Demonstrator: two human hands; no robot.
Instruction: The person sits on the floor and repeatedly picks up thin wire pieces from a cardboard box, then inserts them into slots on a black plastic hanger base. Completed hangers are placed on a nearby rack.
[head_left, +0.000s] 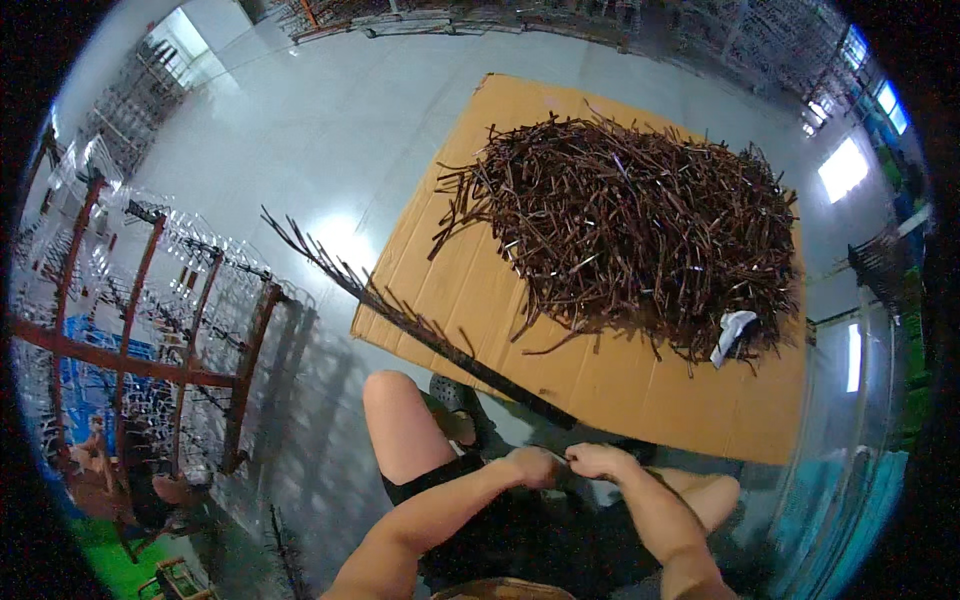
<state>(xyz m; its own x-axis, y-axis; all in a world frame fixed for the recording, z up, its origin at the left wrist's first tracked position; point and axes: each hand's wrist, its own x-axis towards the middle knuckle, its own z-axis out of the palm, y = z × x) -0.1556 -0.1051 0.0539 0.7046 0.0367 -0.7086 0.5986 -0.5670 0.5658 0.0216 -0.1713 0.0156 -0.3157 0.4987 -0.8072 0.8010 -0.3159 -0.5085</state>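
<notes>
Close in front of my lap, my left hand [536,467] and my right hand [600,461] are nearly together, both with fingers closed. Whatever is pinched in them is too small and blurred to make out. Just beyond them lies the near end of a long dark bar [512,388], which slants to the far left. Thin dark prongs [318,252] stick out along its far part, and it crosses the near left edge of a cardboard sheet [640,405]. A big heap of thin, dark brown stick-like pieces [650,220] covers much of that sheet.
A crumpled white scrap [733,335] rests on the heap's near right edge. At the left stands a reddish-brown rack [165,370] hung with many wire-like pieces. Another person [170,490] is partly visible behind it. My bent knee [395,400] is left of my hands.
</notes>
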